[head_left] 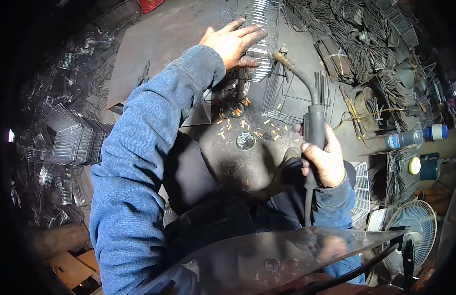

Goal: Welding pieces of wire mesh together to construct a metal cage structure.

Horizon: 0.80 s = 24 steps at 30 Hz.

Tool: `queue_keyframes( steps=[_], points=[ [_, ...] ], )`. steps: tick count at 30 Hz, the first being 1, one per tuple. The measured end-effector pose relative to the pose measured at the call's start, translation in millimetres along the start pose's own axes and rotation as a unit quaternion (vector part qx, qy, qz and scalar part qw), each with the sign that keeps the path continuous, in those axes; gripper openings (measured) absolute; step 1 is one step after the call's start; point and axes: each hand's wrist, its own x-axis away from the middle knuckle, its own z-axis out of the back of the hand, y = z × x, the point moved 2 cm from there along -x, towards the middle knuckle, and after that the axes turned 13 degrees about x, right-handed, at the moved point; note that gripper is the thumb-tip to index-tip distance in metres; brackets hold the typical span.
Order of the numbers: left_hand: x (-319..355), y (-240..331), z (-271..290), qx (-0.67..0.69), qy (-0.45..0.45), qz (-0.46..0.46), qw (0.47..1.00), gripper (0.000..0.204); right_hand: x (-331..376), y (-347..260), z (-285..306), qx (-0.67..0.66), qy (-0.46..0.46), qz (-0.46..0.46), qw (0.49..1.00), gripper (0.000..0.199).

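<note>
My right grip point(325, 162) wraps the welding torch point(314, 125), its nozzle point(284, 60) near the wire rack point(265, 42) ahead of me; my left grip point(233, 45), fingers spread, lies over that rack, seemingly steadying it.

Wire grid point(268, 55) at 12 o'clock runs off top edge. Red item point(150, 5) at 11 does too, kind unclear. Visor point(267, 253) at 6 partly hides right sleeve point(336, 200).

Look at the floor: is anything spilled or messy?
Yes. Little orange stubs, maybe cigarette butts, lie scattered on the floor, near the middle of the picture. They look odd because they're strewn about loosely, like litter.
</note>
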Motion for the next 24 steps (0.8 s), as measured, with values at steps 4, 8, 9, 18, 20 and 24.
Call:
queue_keyframes(
  steps=[4, 8, 9, 18, 20, 24],
  points=[
    [2.0, -2.1, -1.2, -0.006, -0.003, 0.003, 1.0, 0.079, 7.4, -1.6, -3.6, 0.004, 0.006, 0.008, 1.0, 0.052],
    [0.5, -3.3, -1.0, 0.002, -0.007, 0.0, 1.0, 0.08, 9.6, -1.0, -4.2, 0.021, -0.002, 0.0, 1.0, 0.052],
    [0.6, -3.1, -1.0, 0.002, -0.008, 0.001, 1.0, 0.08, 10.6, -2.5, -5.2, 0.021, -0.003, 0.0, 1.0, 0.052],
    [2.7, -3.1, 0.0, 0.008, 0.004, -0.003, 1.0, 0.078, 10.2, -3.3, -9.2, 0.034, -0.001, -0.003, 0.999, 0.041],
    [1.0, -2.4, 0.7, 0.015, -0.009, -0.003, 1.0, 0.076, 9.8, -4.0, -9.1, 0.041, -0.002, -0.006, 0.999, 0.041],
    [-5.7, -2.5, -3.9, -0.231, -0.106, -0.008, 0.967, 0.072, 9.6, -2.9, -10.6, 0.035, 0.0, 0.013, 0.999, 0.041]
  ],
)
